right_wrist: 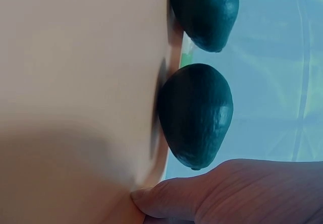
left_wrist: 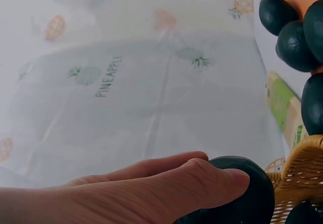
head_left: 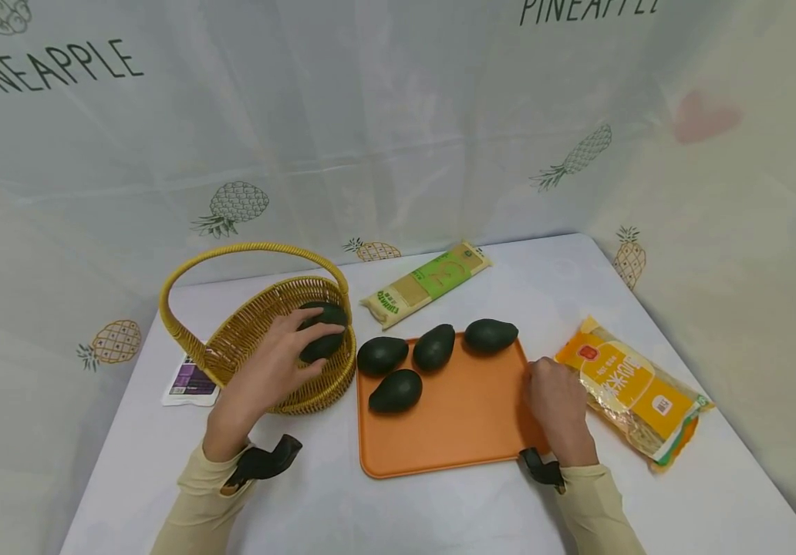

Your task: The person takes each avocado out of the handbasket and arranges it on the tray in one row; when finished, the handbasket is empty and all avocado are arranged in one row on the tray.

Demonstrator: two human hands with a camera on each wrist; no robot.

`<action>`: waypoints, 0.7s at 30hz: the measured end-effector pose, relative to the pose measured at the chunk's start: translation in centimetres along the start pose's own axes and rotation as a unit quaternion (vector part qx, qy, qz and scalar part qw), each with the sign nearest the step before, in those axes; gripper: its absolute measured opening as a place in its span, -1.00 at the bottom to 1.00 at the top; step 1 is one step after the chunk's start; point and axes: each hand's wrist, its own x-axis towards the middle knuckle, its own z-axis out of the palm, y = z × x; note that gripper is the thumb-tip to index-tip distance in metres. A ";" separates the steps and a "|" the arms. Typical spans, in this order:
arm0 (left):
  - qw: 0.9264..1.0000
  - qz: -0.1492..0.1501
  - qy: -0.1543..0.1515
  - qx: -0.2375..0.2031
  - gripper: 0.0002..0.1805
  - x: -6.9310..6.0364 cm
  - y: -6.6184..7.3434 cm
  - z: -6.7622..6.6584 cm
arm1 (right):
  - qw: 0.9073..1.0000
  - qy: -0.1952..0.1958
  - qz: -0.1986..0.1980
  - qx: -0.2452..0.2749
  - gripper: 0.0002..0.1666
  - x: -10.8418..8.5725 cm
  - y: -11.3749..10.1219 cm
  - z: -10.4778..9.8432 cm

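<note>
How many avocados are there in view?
6 avocados: four on the orange tray, one held by the left hand, one inside the basket; more may hide there.

Pers. wears long slvs., plain pale beige: L sleeve (head_left: 197,501) at near left, R sleeve (head_left: 598,505) at near right. Fabric looks soft, w/ folds & wrinkles twd. the cuffs, which end approx. at the wrists. L wrist mount (head_left: 264,462): blk., curved, strap-like, wider end sticking out to the right, sm. brown patch at its base. R wrist mount (head_left: 541,467): also blk. & curved, juts left, bit of brown by the cuff. L hand (head_left: 276,358) & R hand (head_left: 558,397) bare; fine skin creases on the latter, per right wrist cam.
</note>
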 end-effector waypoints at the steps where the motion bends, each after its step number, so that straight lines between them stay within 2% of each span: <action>1: 1.000 0.001 0.000 0.000 -0.42 0.0 0.0 0.1 | 1.000 0.001 0.000 0.001 -0.87 0.0 0.0 0.0; 13: 0.999 0.031 0.008 -0.003 -0.41 0.2 0.6 0.8 | 1.000 0.005 0.001 0.006 -0.85 0.0 -0.1 -0.2; 21: 0.999 0.039 0.009 0.004 -0.41 0.3 1.1 1.3 | 1.000 -0.004 0.011 0.007 -0.86 -0.1 -0.1 -0.2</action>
